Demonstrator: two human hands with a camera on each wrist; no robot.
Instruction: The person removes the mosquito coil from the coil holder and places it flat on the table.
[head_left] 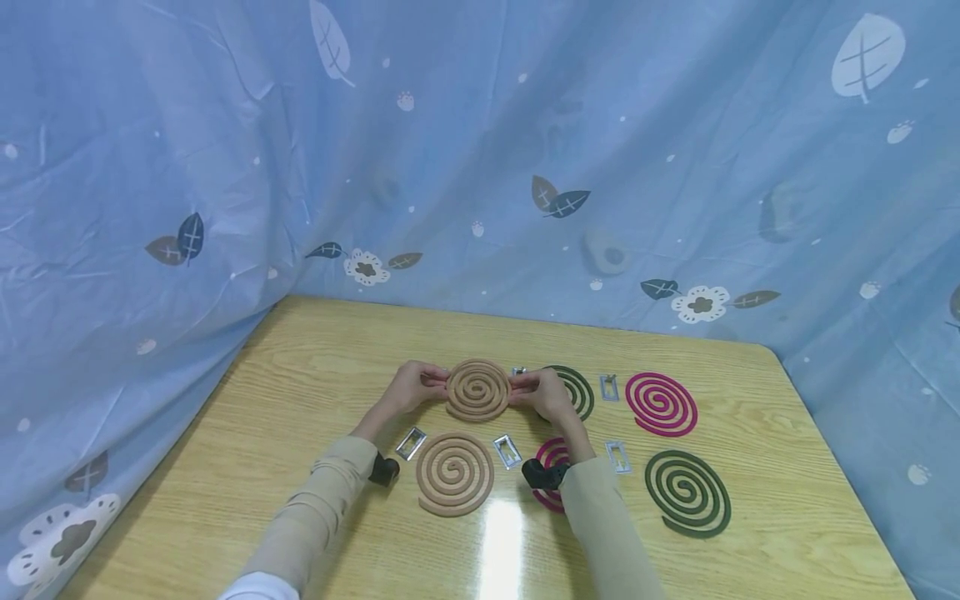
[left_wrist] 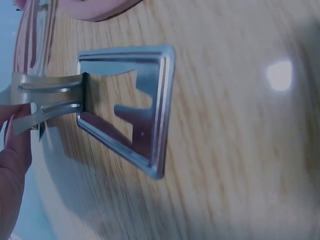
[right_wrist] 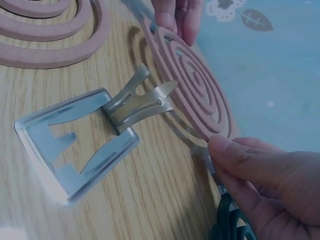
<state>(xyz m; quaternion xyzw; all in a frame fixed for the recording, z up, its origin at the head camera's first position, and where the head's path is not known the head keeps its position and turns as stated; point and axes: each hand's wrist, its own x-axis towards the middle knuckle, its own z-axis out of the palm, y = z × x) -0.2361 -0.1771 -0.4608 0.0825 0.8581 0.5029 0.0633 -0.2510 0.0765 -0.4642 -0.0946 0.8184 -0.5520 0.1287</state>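
Note:
Both hands hold a tan mosquito coil [head_left: 477, 389] by opposite edges near the back of the table. My left hand [head_left: 415, 388] pinches its left edge and my right hand [head_left: 546, 394] its right edge. In the right wrist view the coil [right_wrist: 196, 75] stands tilted off the wood, with the right thumb and fingers [right_wrist: 270, 170] on its near edge and the left fingertips on the far one. A second tan coil [head_left: 453, 473] lies flat nearer the front. Beside it lies a metal coil stand [right_wrist: 45, 150] with a raised, bent tab; another stand [left_wrist: 147, 131] shows in the left wrist view.
To the right lie a magenta coil [head_left: 662, 405] and a dark green coil [head_left: 687, 493]. Another green coil [head_left: 577, 392] and magenta coil [head_left: 551, 454] are partly hidden by the right hand and wrist. More metal stands [head_left: 618, 457] lie between them. A blue curtain [head_left: 480, 167] surrounds the table.

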